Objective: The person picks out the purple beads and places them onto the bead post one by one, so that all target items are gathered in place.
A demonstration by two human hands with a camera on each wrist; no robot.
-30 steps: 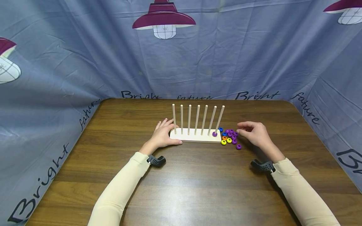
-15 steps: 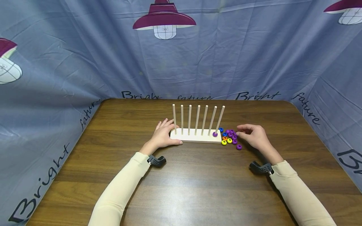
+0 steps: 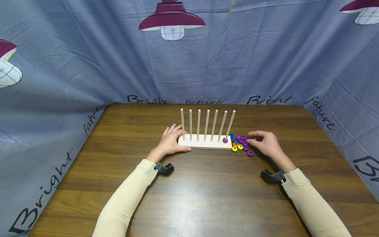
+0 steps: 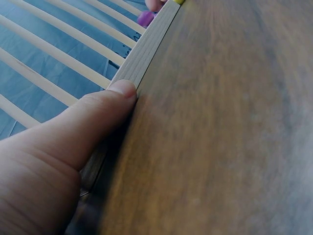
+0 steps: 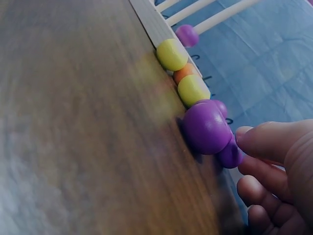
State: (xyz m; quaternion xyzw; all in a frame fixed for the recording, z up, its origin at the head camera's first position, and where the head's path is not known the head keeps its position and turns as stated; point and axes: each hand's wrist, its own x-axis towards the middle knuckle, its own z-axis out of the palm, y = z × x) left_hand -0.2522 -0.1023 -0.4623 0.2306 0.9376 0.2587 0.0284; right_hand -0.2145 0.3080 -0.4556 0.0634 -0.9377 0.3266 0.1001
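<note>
A pale wooden base [image 3: 204,144] with several upright pegs stands on the table; a purple bead [image 3: 225,140] sits low on its rightmost peg. The left hand [image 3: 171,142] grips the base's left end, its thumb [image 4: 123,89] against the front edge and its fingers behind. Right of the base, loose purple, blue, yellow [image 3: 240,147] and orange [image 3: 235,144] beads lie grouped. At the group's right side, the right hand [image 3: 266,143] pinches a purple bead [image 5: 230,155] between thumb and index fingertips, while its other fingers curl loosely.
The brown wooden table [image 3: 192,197] extends in front of the base and to both sides. A blue curtain [image 3: 189,65] with printed lamps and lettering hangs behind it and at the sides. A black band [image 3: 164,169] is on each wrist.
Over the last second the right hand has shifted slightly left and down, its fingertips closing in on the purple bead. The left hand and the base have stayed put.
</note>
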